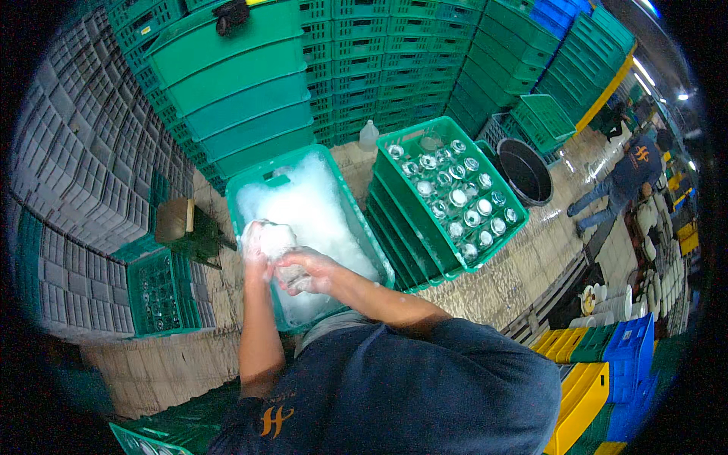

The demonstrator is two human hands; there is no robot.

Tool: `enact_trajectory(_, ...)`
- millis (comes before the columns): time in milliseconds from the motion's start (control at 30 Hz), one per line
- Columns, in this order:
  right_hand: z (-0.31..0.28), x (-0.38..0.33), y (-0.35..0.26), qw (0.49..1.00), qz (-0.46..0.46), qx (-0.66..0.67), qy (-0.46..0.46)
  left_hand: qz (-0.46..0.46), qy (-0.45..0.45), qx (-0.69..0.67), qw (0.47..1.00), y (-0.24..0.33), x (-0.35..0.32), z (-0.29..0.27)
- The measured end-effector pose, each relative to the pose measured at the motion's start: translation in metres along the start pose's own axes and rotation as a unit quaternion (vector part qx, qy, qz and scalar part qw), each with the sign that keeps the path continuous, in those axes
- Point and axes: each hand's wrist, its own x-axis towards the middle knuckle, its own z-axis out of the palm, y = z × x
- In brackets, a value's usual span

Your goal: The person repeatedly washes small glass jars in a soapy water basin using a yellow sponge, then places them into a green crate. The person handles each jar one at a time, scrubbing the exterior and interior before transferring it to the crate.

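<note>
A green plastic tub (345, 201) full of white suds (303, 197) stands in front of me. Over its near left part, my left hand (256, 241) is closed round a white, foam-covered lump (277, 241) whose kind the suds hide. Just to the right and nearer me, my right hand (312, 267) grips what looks like a small glass (296, 280), partly hidden by fingers and foam. The two hands are close together, both wet with suds. Right of the tub, several clear glasses (457, 198) stand in the top crate (447, 262) of a green stack.
Green crates (243, 98) tower behind the tub, and grey stacks (83, 152) rise at left. A small stool (176, 220) and a crate of glassware (161, 292) stand left. Beyond the glasses are a black bucket (523, 173) and a plastic jug (368, 135). A co-worker (626, 178) bends far right.
</note>
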Motion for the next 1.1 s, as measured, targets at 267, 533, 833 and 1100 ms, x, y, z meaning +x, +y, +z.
enact_trajectory(267,0.001,-0.005,0.001,0.999,-0.002,0.030,-0.028,0.001,-0.029,0.298,0.954,-0.010,0.009,-0.009)
enact_trajectory(533,-0.002,-0.010,0.008,0.993,-0.013,-0.076,0.090,0.219,-0.175,0.695,0.662,-0.011,0.018,-0.008)
enact_trajectory(833,-0.003,-0.013,0.001,0.997,-0.023,-0.060,0.041,0.167,-0.175,0.627,0.741,0.012,-0.002,0.028)
enact_trajectory(1100,-0.007,-0.026,-0.007,0.966,-0.150,-0.183,0.101,0.284,-0.248,0.716,0.587,0.016,0.004,0.042)
